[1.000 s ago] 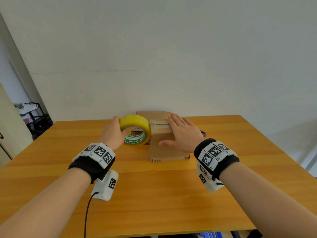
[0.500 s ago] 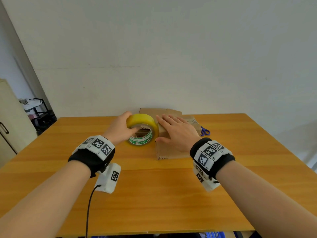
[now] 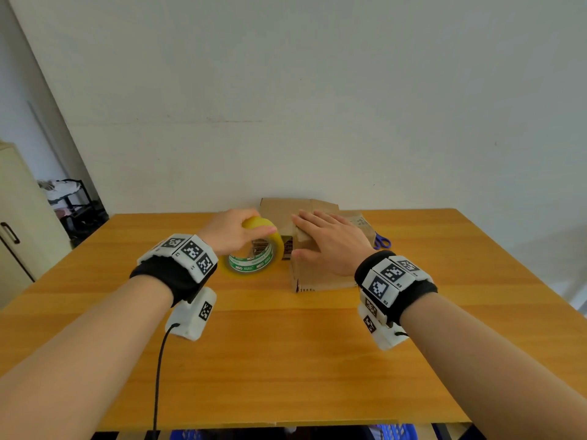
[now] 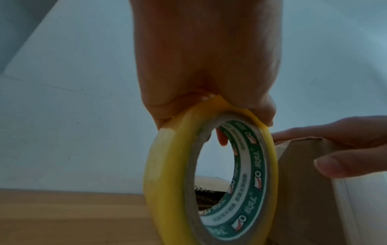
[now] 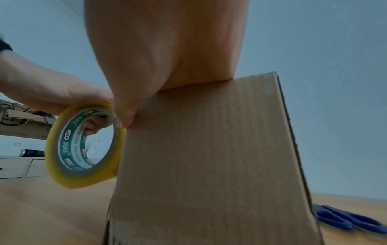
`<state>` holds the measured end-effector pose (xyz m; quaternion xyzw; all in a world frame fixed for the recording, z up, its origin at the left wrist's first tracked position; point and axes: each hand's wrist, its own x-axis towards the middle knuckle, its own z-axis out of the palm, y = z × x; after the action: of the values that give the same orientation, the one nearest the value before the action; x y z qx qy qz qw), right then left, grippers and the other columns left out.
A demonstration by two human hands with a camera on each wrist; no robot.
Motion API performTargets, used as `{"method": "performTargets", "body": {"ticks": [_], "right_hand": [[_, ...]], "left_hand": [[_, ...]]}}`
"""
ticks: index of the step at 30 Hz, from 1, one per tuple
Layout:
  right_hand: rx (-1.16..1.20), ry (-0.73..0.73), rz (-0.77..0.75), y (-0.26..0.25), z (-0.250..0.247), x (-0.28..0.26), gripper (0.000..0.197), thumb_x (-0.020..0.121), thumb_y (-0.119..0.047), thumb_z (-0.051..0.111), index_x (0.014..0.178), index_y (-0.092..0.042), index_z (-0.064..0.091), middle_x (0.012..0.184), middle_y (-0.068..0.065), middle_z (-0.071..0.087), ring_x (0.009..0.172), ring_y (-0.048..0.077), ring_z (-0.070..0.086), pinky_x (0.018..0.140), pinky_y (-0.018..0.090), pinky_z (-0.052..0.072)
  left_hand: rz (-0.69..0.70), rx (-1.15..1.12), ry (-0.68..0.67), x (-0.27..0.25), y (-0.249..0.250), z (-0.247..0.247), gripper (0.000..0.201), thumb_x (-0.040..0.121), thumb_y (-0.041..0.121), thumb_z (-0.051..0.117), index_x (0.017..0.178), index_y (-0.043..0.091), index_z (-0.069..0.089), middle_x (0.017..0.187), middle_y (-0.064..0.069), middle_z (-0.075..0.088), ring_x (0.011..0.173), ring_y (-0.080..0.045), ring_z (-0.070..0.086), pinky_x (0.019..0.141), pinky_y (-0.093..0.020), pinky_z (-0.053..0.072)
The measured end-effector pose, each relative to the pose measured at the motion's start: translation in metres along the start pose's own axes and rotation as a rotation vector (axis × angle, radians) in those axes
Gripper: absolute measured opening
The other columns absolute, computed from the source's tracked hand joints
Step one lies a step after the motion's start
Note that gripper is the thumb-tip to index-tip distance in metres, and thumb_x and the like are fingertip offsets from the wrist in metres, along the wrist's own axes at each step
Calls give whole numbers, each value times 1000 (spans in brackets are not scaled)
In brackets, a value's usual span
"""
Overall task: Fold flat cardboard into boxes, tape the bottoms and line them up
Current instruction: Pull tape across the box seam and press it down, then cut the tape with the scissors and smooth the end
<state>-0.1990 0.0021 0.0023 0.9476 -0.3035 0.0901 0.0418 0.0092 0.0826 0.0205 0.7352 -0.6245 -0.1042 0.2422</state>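
A small brown cardboard box [image 3: 320, 274] [image 5: 209, 157] stands on the wooden table [image 3: 286, 360]. My right hand [image 3: 330, 242] lies flat on its top with straight fingers, the thumb [image 5: 125, 119] against its left side. Just left of the box my left hand [image 3: 235, 233] grips the top of a yellow tape roll [image 3: 254, 252] [image 4: 209, 182] [image 5: 83, 145] held upright on edge, one finger curled through its core. The roll nearly touches the box's left side. More cardboard [image 3: 295, 208] stands behind the box.
Blue-handled scissors [image 3: 381, 241] [image 5: 351, 222] lie on the table to the right of the box. The wall is close behind the table. A cabinet [image 3: 19, 233] and a dark rack [image 3: 73, 201] stand off to the left.
My left hand has moved the tape roll to the right, up against the box's left side. My right hand has stayed flat on the box top.
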Motion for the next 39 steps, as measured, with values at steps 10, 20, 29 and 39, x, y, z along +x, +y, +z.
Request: {"method": "performTargets", "body": {"ticks": [10,20,29,39], "right_hand": [[20,-8,-24,3,-2,-1,59,96,-56,36,149,-36,21,159,-4,16,146,22,13,117,38,11],[102,-33,-27,13,-7,-8,68,91,-63,41,149,-37,18,159,-2,16,146,17,14,119,40,2],[455,194,239,52,-28,-32,48,100,-45,36,133,-13,50,138,4,50,119,20,52,95,31,40],[501,83,654,116,-2,-31,33,98,-21,46,106,5,64,91,17,67,78,27,60,67,32,48]], "left_hand": [[-33,117,-93,0,-1,-6,41,81,57,60,97,19,63,89,-2,64,80,-20,60,67,-31,45],[-16,39,-171,-1,12,-2,44,85,51,59,121,24,62,127,5,57,116,-13,50,90,-26,35],[-42,32,-172,-1,14,-2,55,75,63,64,116,27,63,124,3,60,109,-13,51,93,-32,40],[-3,-72,-180,-4,27,-7,90,22,98,49,89,41,65,98,19,61,95,-2,55,81,-24,40]]}}
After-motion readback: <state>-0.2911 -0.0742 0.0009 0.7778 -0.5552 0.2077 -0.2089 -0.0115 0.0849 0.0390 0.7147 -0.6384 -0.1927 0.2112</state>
